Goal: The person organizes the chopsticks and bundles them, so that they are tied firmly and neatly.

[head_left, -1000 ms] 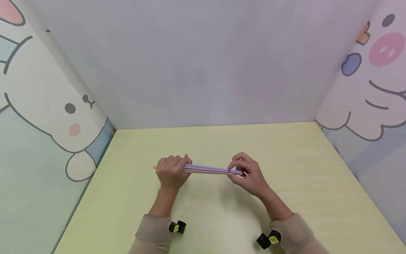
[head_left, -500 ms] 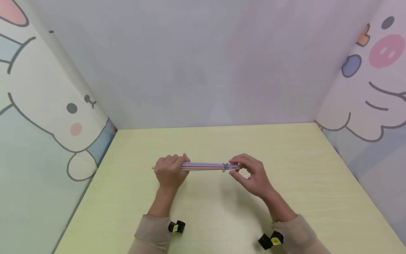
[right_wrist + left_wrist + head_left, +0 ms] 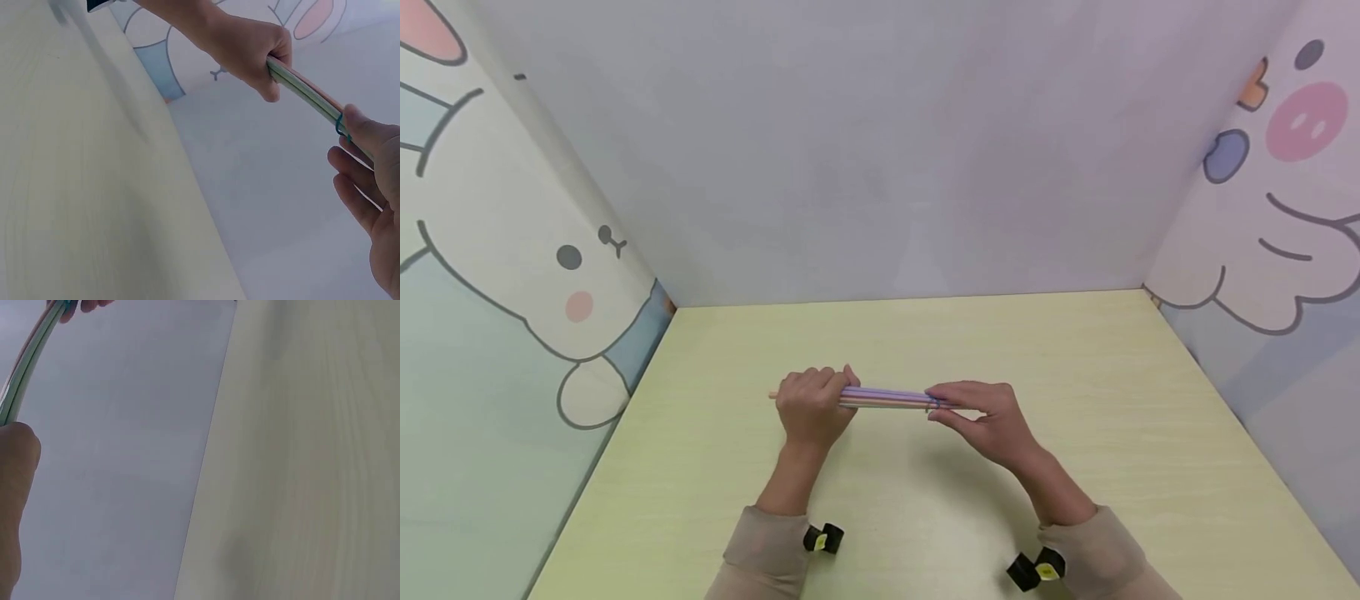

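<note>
Both hands hold up a bundle of slim pastel chopsticks (image 3: pixel 887 400) above the table, lying nearly level across the head view. My left hand (image 3: pixel 811 404) grips one end in its fist, with a short peach tip showing beyond it. Near the other end, my right hand (image 3: pixel 981 412) pinches the bundle between thumb and fingers. A blue-green rubber band (image 3: pixel 339 124) loops around the chopsticks right at the right thumb's tip. Green and pink sticks show in the right wrist view. In the left wrist view only part of the left hand (image 3: pixel 15 481) appears.
Below is a pale wood-grain table (image 3: pixel 880 517). A plain grey wall (image 3: pixel 880 167) stands behind it, with cartoon-printed panels (image 3: pixel 512 250) on both sides. Black wrist cameras (image 3: pixel 823 539) sit at the cuffs.
The right hand's fingers, spread loosely past the band half a second ago, have moved left and closed on the bundle at the band. The left hand keeps its grip, shifted slightly right.
</note>
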### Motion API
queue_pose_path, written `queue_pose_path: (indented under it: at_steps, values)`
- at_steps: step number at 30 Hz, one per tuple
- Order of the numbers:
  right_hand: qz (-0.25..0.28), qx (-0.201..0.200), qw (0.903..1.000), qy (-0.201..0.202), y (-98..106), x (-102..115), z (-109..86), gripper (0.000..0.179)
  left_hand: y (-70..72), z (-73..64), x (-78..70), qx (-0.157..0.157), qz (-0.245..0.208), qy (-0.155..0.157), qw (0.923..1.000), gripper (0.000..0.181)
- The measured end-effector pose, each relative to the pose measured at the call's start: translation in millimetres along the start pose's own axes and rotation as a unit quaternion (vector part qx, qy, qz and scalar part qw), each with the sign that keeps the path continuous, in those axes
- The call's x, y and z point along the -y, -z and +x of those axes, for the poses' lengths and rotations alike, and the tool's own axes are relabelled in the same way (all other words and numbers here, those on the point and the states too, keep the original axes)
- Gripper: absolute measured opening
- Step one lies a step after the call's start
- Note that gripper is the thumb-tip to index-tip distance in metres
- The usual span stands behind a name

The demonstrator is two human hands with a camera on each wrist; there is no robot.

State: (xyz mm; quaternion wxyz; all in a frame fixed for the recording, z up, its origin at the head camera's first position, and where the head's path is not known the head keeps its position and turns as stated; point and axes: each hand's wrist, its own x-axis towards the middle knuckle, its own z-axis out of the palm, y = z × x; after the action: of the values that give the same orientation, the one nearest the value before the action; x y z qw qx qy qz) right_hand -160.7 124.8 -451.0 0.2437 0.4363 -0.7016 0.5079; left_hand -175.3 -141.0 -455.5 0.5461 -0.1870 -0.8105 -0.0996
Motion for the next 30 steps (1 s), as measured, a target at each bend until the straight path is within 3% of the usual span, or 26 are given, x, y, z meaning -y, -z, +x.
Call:
queue_pose_path:
  at_steps: [3, 6, 9, 11, 24, 30]
  values:
    - [-0.003, 0.014, 0.9999, 0.003, -1.5, -0.1, 0.2, 0.029, 0.9, 1.7, -4.2, 0.019, 0.004, -0.006, 0.9998, 0.029]
    - [-0.023, 0.015, 0.9995, -0.016, -0.4, 1.4, 0.1, 0.039, 1.0, 2.1, -5.1, 0.030, 0.012, -0.006, 0.9995, 0.030]
    - [-0.041, 0.000, 0.9987, -0.031, 2.4, 3.2, -0.1, 0.044, -0.5, 2.4, -3.3, 0.025, 0.014, -0.003, 0.9996, 0.031]
    - [-0.043, -0.011, 0.9984, -0.034, 4.5, 3.9, 0.3, 0.037, -1.8, 3.2, -1.6, 0.018, 0.013, -0.001, 0.9998, 0.031]
    - [-0.026, -0.026, 0.9992, 0.015, 6.7, 4.2, 10.5, 0.020, -0.2, 8.5, -1.9, 0.018, 0.021, 0.006, 0.9996, 0.032]
    - [-0.022, -0.004, 0.9996, 0.016, 2.9, 4.6, 9.1, 0.025, -0.1, 6.1, -6.8, 0.023, 0.011, 0.001, 0.9997, 0.030]
